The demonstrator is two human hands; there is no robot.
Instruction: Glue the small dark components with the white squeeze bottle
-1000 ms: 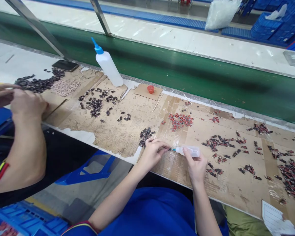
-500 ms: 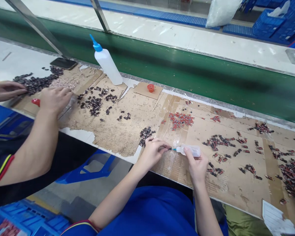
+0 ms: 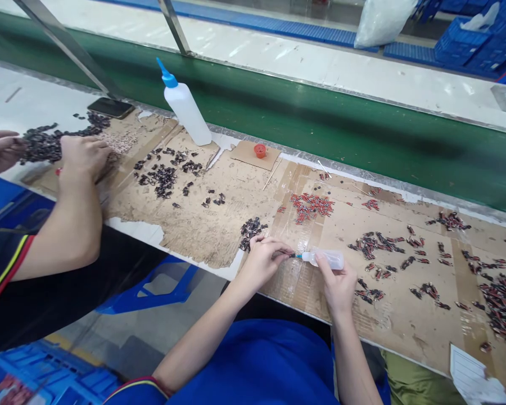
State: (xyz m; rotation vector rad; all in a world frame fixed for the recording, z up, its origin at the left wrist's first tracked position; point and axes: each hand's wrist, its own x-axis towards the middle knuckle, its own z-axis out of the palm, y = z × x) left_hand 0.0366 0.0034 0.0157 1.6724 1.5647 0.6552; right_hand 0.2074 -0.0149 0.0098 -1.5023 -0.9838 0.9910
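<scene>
My right hand [image 3: 336,281] grips a small clear squeeze bottle [image 3: 328,259] lying nearly level, its dark tip pointing left. My left hand [image 3: 265,257] is pinched shut on a tiny dark part held right at that tip, just above the cardboard-covered bench [image 3: 219,225]. A heap of small black parts [image 3: 250,229] lies just beyond my left hand. Red-and-black parts [image 3: 310,205] sit in a cluster farther back, and more [image 3: 375,244] are scattered to the right of the bottle.
A co-worker's hands [image 3: 82,157] rest on a pile of dark parts [image 3: 42,147] at the far left. A tall white bottle with a blue nozzle [image 3: 184,107], a red cap [image 3: 259,150], a phone [image 3: 110,107] and a green conveyor [image 3: 320,124] lie behind. A paper [image 3: 472,377] sits bottom right.
My hands have stayed put with bottle and part. The co-worker's hands moved down onto the bench and then back toward the dark pile.
</scene>
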